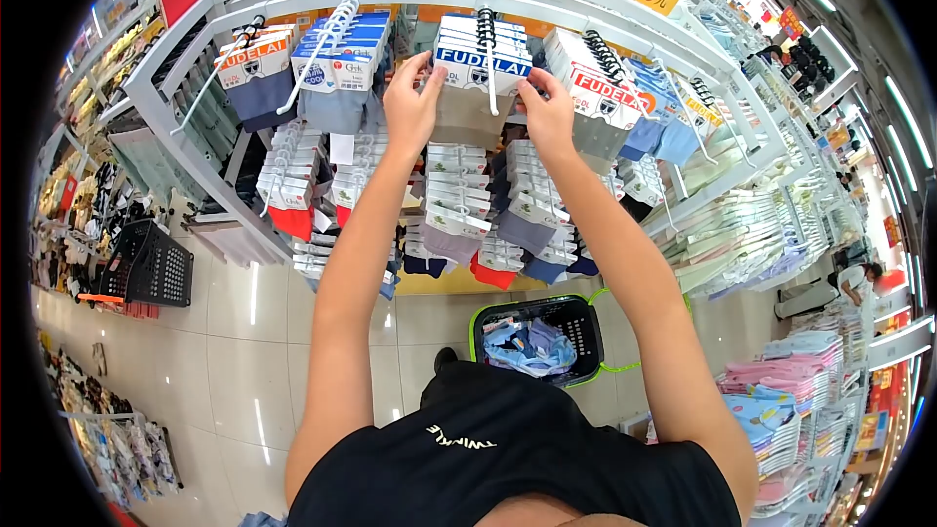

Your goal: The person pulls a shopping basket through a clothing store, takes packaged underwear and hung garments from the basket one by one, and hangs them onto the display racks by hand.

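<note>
A row of carded underwear packs (478, 83) marked FUDELAI, with grey-brown cloth below the card, hangs on a white hook (493, 88) in the middle of the rack. At its left edge, my left hand (412, 105) is closed, thumb in front and fingers at the side. My right hand (549, 109) pinches the right edge of the front card. More packs hang beside it: a red-lettered FUDELAI stack (595, 98) to the right, and blue-topped packs (337, 68) to the left.
Lower hooks carry smaller packs (457, 200) with grey, red and navy cloth. A black basket (586, 332) with blue clothing stands on the tiled floor before me. Another black basket (151, 268) is at left. Clothes racks (742, 224) line the right, where a person (839, 288) bends.
</note>
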`<state>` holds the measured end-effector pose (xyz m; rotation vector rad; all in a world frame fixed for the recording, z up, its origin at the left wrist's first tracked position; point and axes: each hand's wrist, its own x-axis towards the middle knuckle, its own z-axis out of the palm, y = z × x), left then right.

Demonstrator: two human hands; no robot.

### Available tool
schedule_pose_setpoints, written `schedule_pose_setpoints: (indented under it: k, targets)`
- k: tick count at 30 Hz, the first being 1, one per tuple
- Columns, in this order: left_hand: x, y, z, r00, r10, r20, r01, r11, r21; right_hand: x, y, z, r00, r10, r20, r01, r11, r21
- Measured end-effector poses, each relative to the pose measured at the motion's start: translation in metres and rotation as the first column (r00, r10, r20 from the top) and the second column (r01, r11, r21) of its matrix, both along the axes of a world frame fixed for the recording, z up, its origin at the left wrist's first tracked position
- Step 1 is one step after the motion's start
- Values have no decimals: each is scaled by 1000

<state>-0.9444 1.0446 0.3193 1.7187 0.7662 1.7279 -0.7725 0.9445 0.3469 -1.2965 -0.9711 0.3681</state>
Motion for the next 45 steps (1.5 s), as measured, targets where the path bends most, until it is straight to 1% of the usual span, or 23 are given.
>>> schedule_pose_setpoints:
  k: [1, 3, 7, 9, 13, 15, 16, 17, 19, 20, 21, 23, 24, 25, 27, 29, 31, 32, 34, 35, 37, 39, 45]
  targets:
    - [-1, -2, 2, 1000, 0, -1, 0, 1000, 0, 1, 3, -1, 1000, 10, 11, -9, 1000, -13]
    - [-2, -6, 8, 996, -86, -18, 83, 989, -118, 2, 9, -4, 1000, 18, 4, -18, 1000, -15]
    - [-1, -6, 7, 997, -71, -21, 68, 989, -132, 6, 18, -7, 1000, 26, -15, -27, 999, -23]
    - [3, 1, 2, 999, -40, -21, 38, 995, -87, 7, 22, -6, 1000, 10, -7, -11, 1000, -26]
    - [9, 8, 2, 998, -25, -57, 18, 993, -119, 6, 22, -4, 998, -35, 43, 37, 998, -58]
    - [9, 10, 3, 1000, -23, -11, 21, 992, -126, 6, 20, -1, 997, -2, 75, 7, 998, -63]
    - [5, 11, 3, 995, -95, -44, 85, 980, -180, 6, 17, -1, 997, 33, 65, -27, 996, -84]
    - [3, 11, 3, 995, -95, -43, 86, 981, -177, 5, 14, -1, 997, 32, 67, -27, 996, -81]
    - [1, 5, 8, 995, -18, -97, 11, 998, -65, 1, 10, -3, 993, 56, 102, -51, 997, -54]
    - [-2, 1, 9, 986, -39, -161, 32, 998, -48, -1, 11, -3, 993, 56, 103, -51, 997, -52]
    - [0, -1, 12, 986, -38, -160, 31, 998, -47, -2, 14, -6, 994, 73, 86, -72, 997, -23]
    - [4, -3, 18, 991, -103, -86, 106, 994, 25, -3, 19, -12, 992, 112, 52, -114, 993, 34]
    - [7, 5, 18, 982, -163, -99, 165, 986, 18, -5, 20, -7, 987, 153, 49, -154, 988, 21]
    - [9, 11, 17, 982, -159, -99, 161, 987, 18, -8, 19, -4, 986, 157, 48, -158, 987, 21]
    - [14, 19, 17, 957, -290, -27, 289, 957, -23, -12, 18, 4, 980, 185, -73, -180, 981, 71]
    - [18, 20, 17, 946, -324, -3, 324, 945, -37, -13, 19, 10, 976, 196, -98, -189, 979, 76]
    - [22, 14, 24, 839, -492, 233, 528, 839, -133, -3, 35, 3, 971, 181, -155, -171, 982, 78]
    - [25, 22, 17, 806, -538, 246, 579, 803, -142, 1, 42, -1, 971, 182, -153, -170, 982, 84]
    - [30, 27, 11, 773, -575, 268, 620, 774, -126, 0, 46, -1, 934, 302, -190, -284, 952, 118]
    - [32, 30, 7, 739, -607, 293, 658, 744, -116, 2, 46, -1, 934, 301, -190, -283, 952, 120]
    - [33, 27, 10, 733, -617, 287, 665, 740, -106, -3, 39, 6, 944, 293, -149, -277, 953, 120]
    - [33, 24, 7, 744, -596, 303, 652, 746, -136, -2, 45, 1, 952, 248, -179, -229, 966, 121]
    - [28, 24, 7, 752, -601, 270, 649, 748, -140, -1, 37, 8, 942, 314, -117, -302, 947, 113]
